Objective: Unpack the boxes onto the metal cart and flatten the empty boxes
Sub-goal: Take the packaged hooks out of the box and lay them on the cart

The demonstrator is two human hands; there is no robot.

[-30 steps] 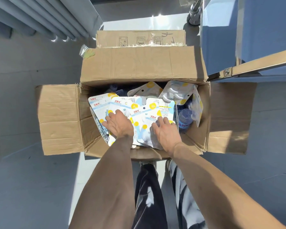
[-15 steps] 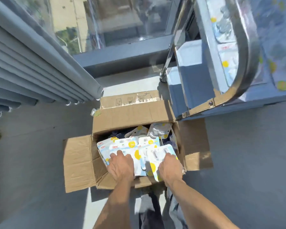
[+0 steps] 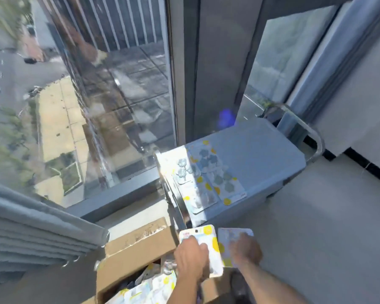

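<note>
My left hand (image 3: 190,258) grips a white blister pack with yellow dots (image 3: 208,244), lifted above the open cardboard box (image 3: 127,257). Beside it, my right hand (image 3: 247,251) grips a second, bluish pack (image 3: 233,235). Both packs are in the air between the box and the metal cart (image 3: 261,163). Several packs of the same kind (image 3: 208,178) lie flat on the cart's blue top at its near left end. More packs (image 3: 145,288) are still inside the box. The view is blurred by motion.
The cart's curved steel handle (image 3: 314,139) rises at its far right end. A large window (image 3: 86,95) stands behind the box and cart, with grey curtain folds (image 3: 31,233) at the left. Grey floor (image 3: 327,238) spreads to the right.
Both hands have taken packs out of the box and lifted them up and right, toward the cart. My head has tilted up, so the cart's top and the window now fill the view.
</note>
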